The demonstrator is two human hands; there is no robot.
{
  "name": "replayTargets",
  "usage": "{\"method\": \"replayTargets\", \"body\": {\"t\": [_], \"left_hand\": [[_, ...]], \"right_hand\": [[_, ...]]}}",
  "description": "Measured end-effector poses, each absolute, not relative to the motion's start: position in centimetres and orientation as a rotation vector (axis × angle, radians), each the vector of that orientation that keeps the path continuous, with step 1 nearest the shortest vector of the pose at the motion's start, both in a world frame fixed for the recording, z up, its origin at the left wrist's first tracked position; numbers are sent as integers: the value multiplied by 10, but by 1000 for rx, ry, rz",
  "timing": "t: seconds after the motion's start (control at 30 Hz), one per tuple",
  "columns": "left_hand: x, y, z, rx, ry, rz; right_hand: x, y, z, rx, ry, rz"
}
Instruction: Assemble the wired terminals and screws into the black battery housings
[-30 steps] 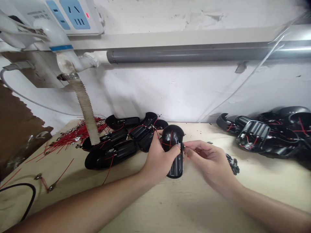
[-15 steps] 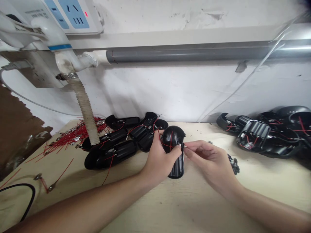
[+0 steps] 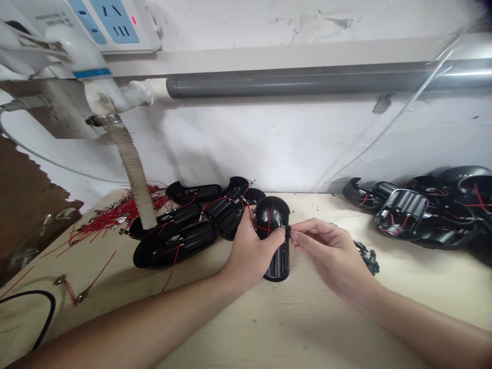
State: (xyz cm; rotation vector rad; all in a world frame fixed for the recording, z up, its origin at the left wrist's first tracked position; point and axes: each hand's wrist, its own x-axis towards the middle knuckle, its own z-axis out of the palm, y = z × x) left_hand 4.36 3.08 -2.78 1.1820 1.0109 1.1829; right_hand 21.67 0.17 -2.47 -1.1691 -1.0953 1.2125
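Black battery holder (image 3: 273,238) clamped in left hand (image 3: 251,251), right hand (image 3: 330,251) pinched at its edge, more holders (image 3: 172,246) beyond grip, red wires (image 3: 115,218) farther left, hose (image 3: 134,166) behind, power strip (image 3: 111,25) lettering unreadable

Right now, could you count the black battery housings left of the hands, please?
5 black battery housings, perhaps more hidden: two in front, one behind them, two by the left hand.

One left hand (image 3: 251,253), one right hand (image 3: 330,256), one held black battery housing (image 3: 279,264)
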Motion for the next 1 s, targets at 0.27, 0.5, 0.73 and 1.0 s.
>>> {"method": "replayTargets", "body": {"t": [0.27,0.5,0.73,1.0], "left_hand": [[43,31,-23,1197,1026,1191],[39,31,-22,1067,875,1115],[39,30,-22,1020,823,1119],[39,30,-21,1008,696,1067]], "right_hand": [[215,5,-20,-1154,-1020,1306],[216,5,-18,-1030,-1035,1395],[215,4,-18,-955,-1098,1460],[218,5,-21,-935,-1144,1521]]}}
